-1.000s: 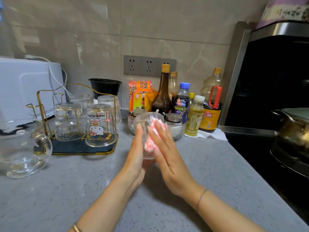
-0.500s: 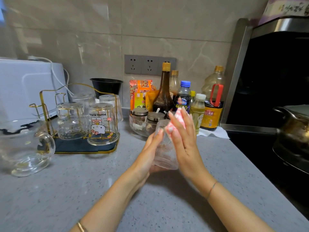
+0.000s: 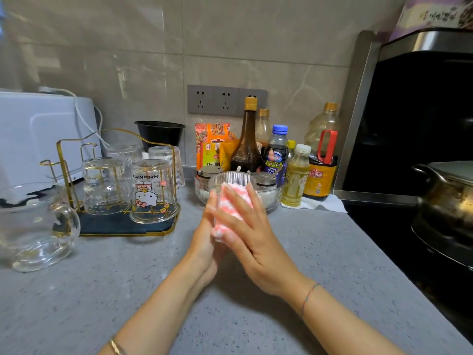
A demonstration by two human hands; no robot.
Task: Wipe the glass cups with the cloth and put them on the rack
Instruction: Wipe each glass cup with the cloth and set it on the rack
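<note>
A ribbed glass cup (image 3: 231, 176) is held up above the grey counter (image 3: 128, 290), its open rim pointing away from me. My left hand (image 3: 204, 239) grips its left side. Over the cup's right side lies a pink-and-white cloth (image 3: 230, 201), wrapped there by my right hand (image 3: 256, 239) with spread fingers. To the left stands the gold wire rack (image 3: 61, 160) on a dark tray. Several cups sit upside down on it, among them a Hello Kitty cup (image 3: 152, 190) at the front right and a clear cup (image 3: 105, 185) beside it.
A glass pitcher (image 3: 33, 226) stands at the far left before a white appliance (image 3: 38, 134). Behind my hands are a glass condiment bowl (image 3: 268, 193) and several bottles (image 3: 247, 139). A steel pot (image 3: 448, 201) sits on the black stove at right.
The cloth has slid from the cup's rim down over its side, and my right hand now covers it with spread fingers. The cup has turned between my hands.
</note>
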